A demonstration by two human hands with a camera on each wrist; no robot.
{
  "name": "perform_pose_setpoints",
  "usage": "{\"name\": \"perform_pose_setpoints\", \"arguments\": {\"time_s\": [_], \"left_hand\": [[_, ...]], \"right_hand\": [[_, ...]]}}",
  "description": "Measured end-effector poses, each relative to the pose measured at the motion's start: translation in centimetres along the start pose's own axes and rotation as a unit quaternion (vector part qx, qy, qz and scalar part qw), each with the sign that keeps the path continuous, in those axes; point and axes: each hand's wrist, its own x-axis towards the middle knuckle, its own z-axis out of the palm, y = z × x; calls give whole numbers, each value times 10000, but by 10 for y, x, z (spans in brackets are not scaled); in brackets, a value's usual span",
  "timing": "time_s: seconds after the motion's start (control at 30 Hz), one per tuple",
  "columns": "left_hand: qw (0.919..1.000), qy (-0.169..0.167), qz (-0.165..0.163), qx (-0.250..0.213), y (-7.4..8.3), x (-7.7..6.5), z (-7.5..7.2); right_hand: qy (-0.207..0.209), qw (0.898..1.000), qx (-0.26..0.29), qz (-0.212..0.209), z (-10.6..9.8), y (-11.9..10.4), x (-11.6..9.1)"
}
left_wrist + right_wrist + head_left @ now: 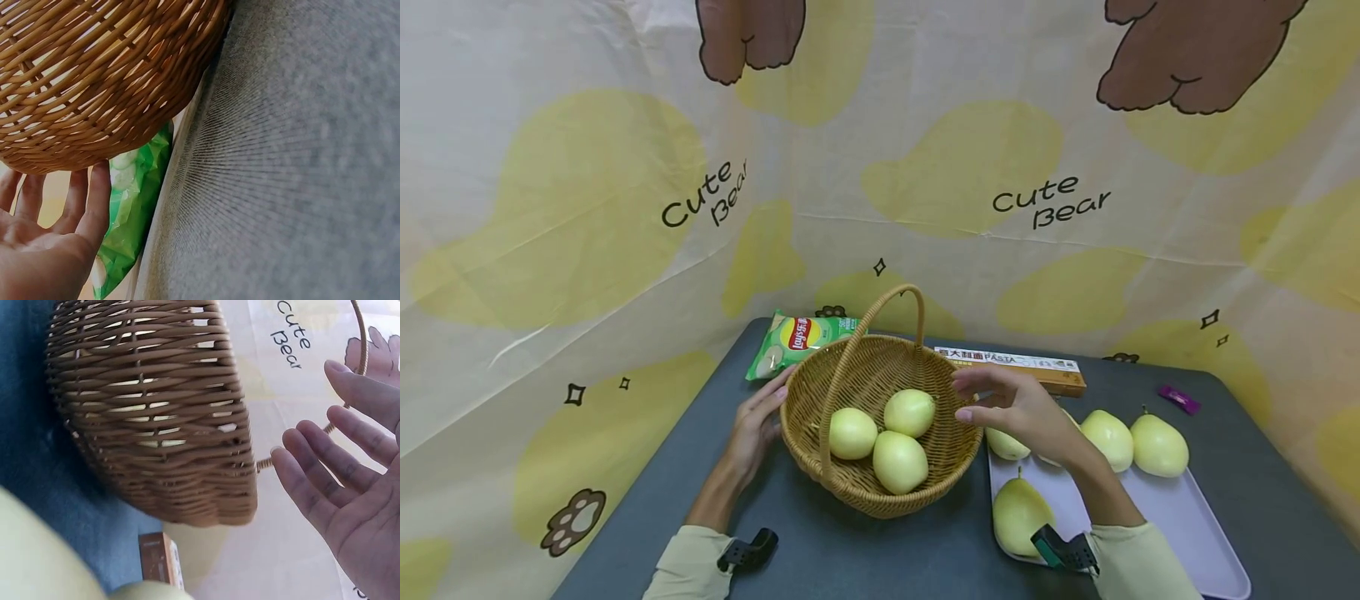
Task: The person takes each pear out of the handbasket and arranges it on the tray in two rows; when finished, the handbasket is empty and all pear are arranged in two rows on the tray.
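Note:
A wicker basket (880,505) with a tall arched handle stands on the table, holding three pale green pears (901,462). At its left side my left hand (752,433) touches the wall with extended fingers; the left wrist view has the fingertips against the weave (106,94). Over the right rim hovers my right hand (1022,410), its fingers loosely bent and nothing between them. In the right wrist view that hand (350,487) appears apart from the basket wall (150,419). Beneath the right forearm, several pears (1159,446) lie on a pale lilac tray (1195,533), partly hidden.
Behind the basket on the left lies a green chip bag (801,335). A pasta box (1045,379) sits behind it on the right, and a small purple packet (1180,398) lies farther right. A printed cloth (925,183) hangs along the back of the grey table (820,558).

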Motion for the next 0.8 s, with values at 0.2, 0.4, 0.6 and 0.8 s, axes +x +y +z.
{"name": "perform_pose_setpoints", "arguments": {"time_s": [0.2, 0.4, 0.6, 0.8], "left_hand": [[10000, 9, -15, 12, -1, 0, 0], [10000, -4, 56, -4, 1, 0, -1], [10000, 23, 22, -7, 1, -1, -1], [10000, 64, -18, 9, 1, -1, -1]], "right_hand": [[-173, 9998, -14, 27, 8, -9, 21], [-310, 9993, -214, -64, 11, -18, 41], [-436, 9985, -287, -145, 18, -21, 60], [-573, 9972, -464, -136, 25, -21, 79]]}}
